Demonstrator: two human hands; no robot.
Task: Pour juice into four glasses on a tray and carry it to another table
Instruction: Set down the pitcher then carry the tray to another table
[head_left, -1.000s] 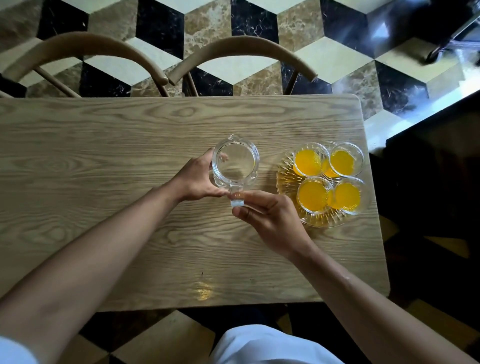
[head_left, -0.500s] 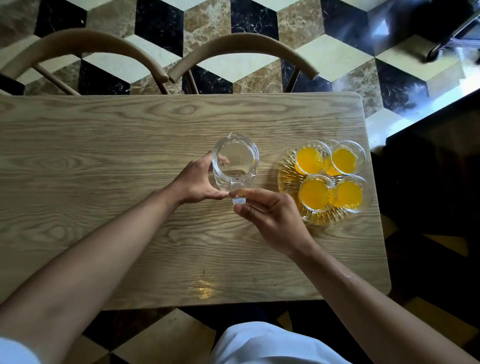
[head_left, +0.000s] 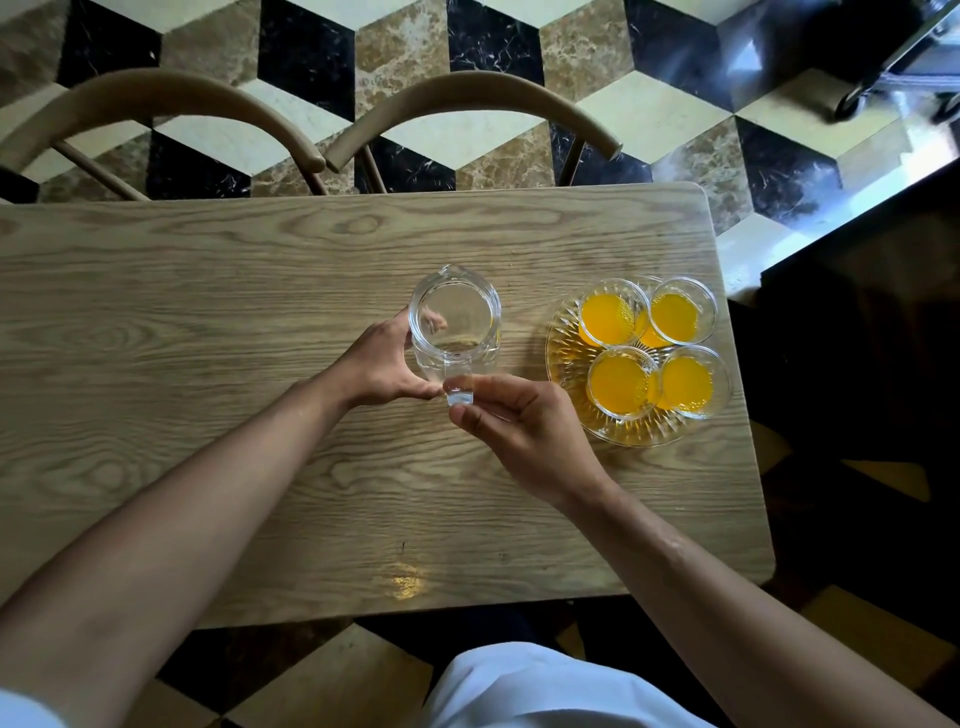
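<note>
Altogether four full glasses (head_left: 607, 318), one tray (head_left: 566, 364), one empty jug (head_left: 454, 317).

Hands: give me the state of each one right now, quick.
Left hand: curled around the side of the empty glass pitcher, steadying it on the table.
Right hand: fingers pinched on the pitcher's handle.

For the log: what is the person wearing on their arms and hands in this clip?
Both forearms are bare from wrist to near the elbow. The left hand and right hand show no gloves, and no rings, watch or bracelets are visible. A bit of white sleeve shows at the bottom left corner, and white clothing at the bottom centre.
</note>
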